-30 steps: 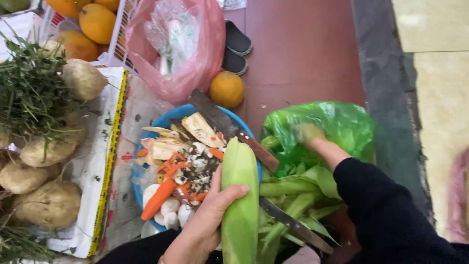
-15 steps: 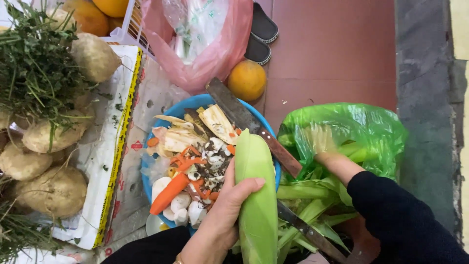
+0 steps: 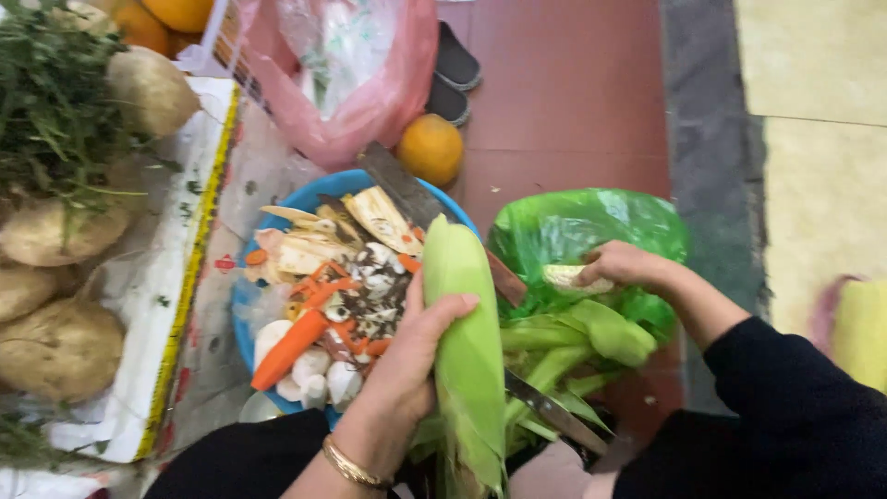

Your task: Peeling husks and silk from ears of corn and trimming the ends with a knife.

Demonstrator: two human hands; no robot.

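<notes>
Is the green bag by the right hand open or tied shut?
Open: the green bag's mouth gapes, and the right hand holds a pale husk piece at it.

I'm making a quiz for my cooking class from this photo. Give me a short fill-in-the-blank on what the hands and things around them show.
1. The left hand grips an ear of corn still wrapped in its ____ husk.
2. The right hand holds a pale husk piece over the ____ plastic bag.
3. The vegetable scraps lie in a ____ basin.
4. A long knife rests across the basin's ____.

Missing words: green; green; blue; rim
</notes>
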